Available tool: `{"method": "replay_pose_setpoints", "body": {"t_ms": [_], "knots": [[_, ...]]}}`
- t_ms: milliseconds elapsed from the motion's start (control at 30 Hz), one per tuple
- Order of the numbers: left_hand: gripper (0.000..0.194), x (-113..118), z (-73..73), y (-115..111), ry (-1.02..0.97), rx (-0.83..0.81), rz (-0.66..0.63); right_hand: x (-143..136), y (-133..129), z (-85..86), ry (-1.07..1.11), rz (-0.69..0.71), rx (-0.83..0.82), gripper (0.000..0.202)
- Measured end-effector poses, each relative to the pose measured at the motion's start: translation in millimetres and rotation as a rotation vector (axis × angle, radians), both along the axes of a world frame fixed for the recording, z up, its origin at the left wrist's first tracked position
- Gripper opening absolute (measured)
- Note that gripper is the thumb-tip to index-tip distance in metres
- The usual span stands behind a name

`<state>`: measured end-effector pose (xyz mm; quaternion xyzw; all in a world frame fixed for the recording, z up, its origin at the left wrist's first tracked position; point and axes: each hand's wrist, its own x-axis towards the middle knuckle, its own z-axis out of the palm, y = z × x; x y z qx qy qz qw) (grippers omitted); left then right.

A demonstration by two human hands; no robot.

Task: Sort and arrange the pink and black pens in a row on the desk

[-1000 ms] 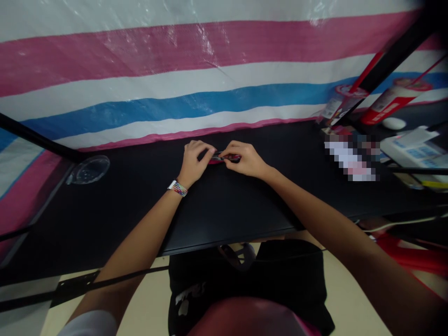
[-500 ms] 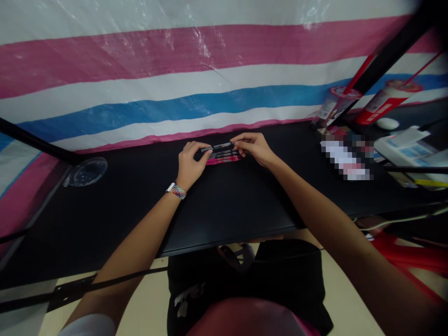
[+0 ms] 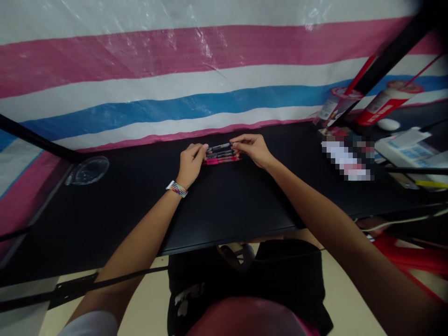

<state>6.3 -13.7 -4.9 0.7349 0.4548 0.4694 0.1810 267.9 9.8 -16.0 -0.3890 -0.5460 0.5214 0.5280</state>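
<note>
Centrally, on the black table [image 3: 231, 203], several pens lie side by side between the two hands, near the foot of the striped sheet [image 3: 147, 109]. Their long axes run left to right, roughly parallel to the sheet's lower edge, the right ends slightly farther from the body. Dark pens form the far part of the row, with the far pen [image 3: 220, 148] outermost; a pink pen [image 3: 221, 161] lies nearest the body. The governing relation is end to end: the left hand [image 3: 191, 163] is at the left ends, the right hand [image 3: 255, 150] at the right, so neither is clearly nearer. Right thumb and forefinger close about the far pen's tip, apparently pinching it. The left thumb meets the opposite ends, its fingers bent behind; whether they grip or merely press cannot be told. Well apart, to the left, stands a clear dish [image 3: 92, 170].
</note>
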Motion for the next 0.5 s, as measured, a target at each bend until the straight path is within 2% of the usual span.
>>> {"method": "replay_pose_setpoints", "body": {"t_ms": [67, 100, 233, 367, 467, 500], "knots": [[0.026, 1, 0.2, 2, -0.045, -0.023, -0.022, 1, 2, -0.7, 0.027, -0.023, -0.009, 0.03], [0.025, 1, 0.0, 2, -0.058, -0.042, -0.031, 2, 3, -1.0, 0.033, -0.034, -0.018, 0.03], [0.04, -1, -3.8, 6, -0.089, -0.131, -0.033, 4, 5, -1.6, 0.037, -0.044, -0.051, 0.031], [0.027, -2, -7.3, 10, -0.127, -0.13, -0.064, 5, 5, -0.9, 0.068, -0.047, -0.051, 0.03], [0.037, -3, -9.2, 13, -0.128, -0.121, -0.069, 7, 4, 0.4, 0.083, -0.054, -0.05, 0.028], [0.034, -3, -10.1, 14, -0.143, -0.119, -0.069, 7, 4, 0.9, 0.089, -0.057, -0.05, 0.027]]}}
